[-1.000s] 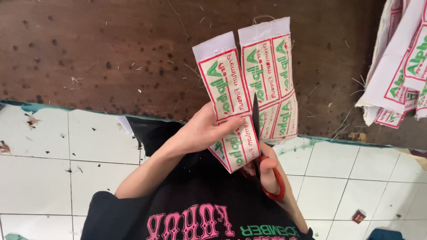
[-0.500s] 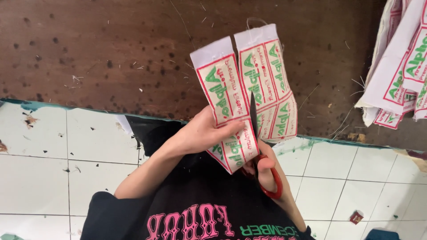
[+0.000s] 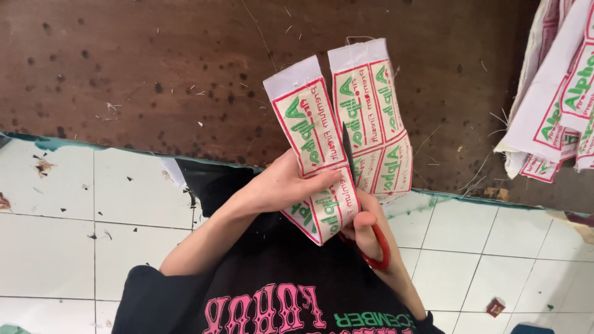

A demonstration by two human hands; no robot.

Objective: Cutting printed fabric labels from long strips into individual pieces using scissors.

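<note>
My left hand (image 3: pixel 281 185) pinches a sheet of white woven labels (image 3: pixel 371 105) with red borders and green print, held upright over the table edge. The sheet is split lengthwise into a left strip (image 3: pixel 306 130) and a right strip. My right hand (image 3: pixel 365 232) is shut on red-handled scissors (image 3: pixel 382 255). Their dark blade points up in the slit between the two strips. Part of my right hand is hidden behind the labels.
A dark brown worn table (image 3: pixel 154 74) strewn with thread bits fills the upper view. A pile of the same labels (image 3: pixel 557 111) lies at its right edge. Below is white tile floor (image 3: pixel 62 216) with small scraps, one of them red (image 3: pixel 495 306).
The labels and both hands have drifted slightly down and right in view. The scissor blade stays in the slit between the strips.
</note>
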